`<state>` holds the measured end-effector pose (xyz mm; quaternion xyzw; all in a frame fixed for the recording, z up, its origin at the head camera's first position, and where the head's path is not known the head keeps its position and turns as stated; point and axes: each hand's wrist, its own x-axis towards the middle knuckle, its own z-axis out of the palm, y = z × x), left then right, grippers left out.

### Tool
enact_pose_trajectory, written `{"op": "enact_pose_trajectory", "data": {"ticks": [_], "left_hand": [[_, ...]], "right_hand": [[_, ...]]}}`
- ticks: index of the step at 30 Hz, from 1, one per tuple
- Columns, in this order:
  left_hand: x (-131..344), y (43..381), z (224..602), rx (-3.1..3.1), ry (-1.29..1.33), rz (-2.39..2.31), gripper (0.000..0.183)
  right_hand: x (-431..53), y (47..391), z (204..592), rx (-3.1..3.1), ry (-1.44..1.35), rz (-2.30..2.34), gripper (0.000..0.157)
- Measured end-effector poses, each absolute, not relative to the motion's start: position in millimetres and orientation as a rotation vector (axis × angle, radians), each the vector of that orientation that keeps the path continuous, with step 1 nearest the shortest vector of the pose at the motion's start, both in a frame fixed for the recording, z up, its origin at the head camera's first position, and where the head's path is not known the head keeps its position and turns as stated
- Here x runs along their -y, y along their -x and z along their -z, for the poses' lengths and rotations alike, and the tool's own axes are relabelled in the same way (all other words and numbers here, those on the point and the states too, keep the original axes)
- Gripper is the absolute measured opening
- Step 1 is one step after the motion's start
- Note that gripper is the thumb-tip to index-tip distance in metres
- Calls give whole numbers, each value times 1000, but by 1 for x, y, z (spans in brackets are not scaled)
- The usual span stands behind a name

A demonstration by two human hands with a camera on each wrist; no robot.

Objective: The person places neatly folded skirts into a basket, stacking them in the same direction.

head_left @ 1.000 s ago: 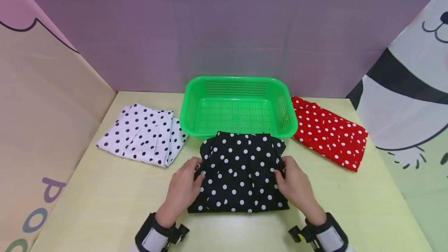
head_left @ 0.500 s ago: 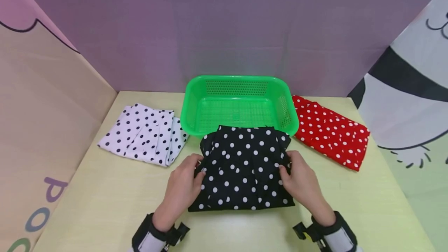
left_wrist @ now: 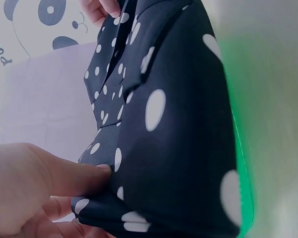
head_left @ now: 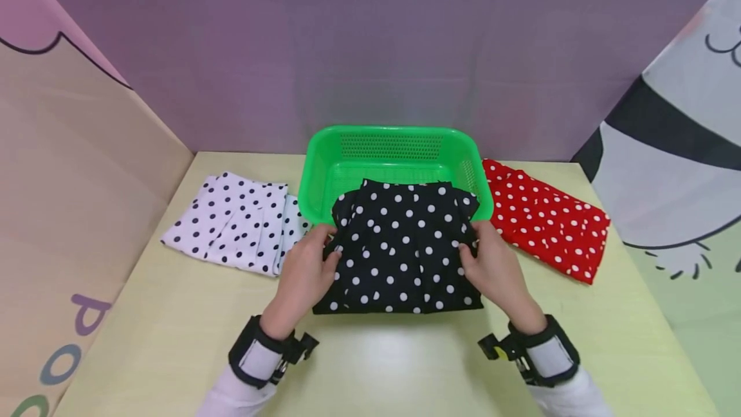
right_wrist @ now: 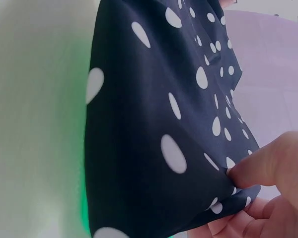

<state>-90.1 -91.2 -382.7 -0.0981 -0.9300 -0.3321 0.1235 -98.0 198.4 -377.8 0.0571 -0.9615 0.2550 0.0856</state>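
Note:
A folded black polka-dot cloth is held up between both hands, its far end overlapping the front of the green basket in the head view. My left hand pinches its left side, thumb on top and fingers underneath. On the opposite side, my right hand grips the cloth the same way. Both wrist views show the thumb pressed on the fabric, and green from the basket shows past the cloth's edge. The basket's inside is partly hidden by the cloth.
A folded white cloth with black dots lies on the table left of the basket. To the right lies a folded red cloth with white dots. A purple backdrop hangs right behind the basket.
Both hands have carried the black polka-dot cloth forward, from in front of the basket to over its front rim. The white and red cloths stay in place.

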Motion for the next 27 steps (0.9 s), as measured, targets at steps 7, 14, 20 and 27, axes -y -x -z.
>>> {"op": "enact_pose_trajectory", "data": {"ticks": [7, 14, 20, 27], "left_hand": [[91, 109, 381, 2726, 270, 986, 31], [90, 132, 373, 2753, 264, 971, 30], [90, 153, 367, 2784, 265, 953, 31], [88, 177, 360, 2819, 256, 940, 32]], "right_hand": [[-199, 116, 373, 2834, -222, -791, 42], [-200, 140, 365, 2851, -236, -805, 42], [-201, 158, 357, 2870, -261, -826, 40], [-200, 178, 348, 2885, -245, -816, 39]]}}
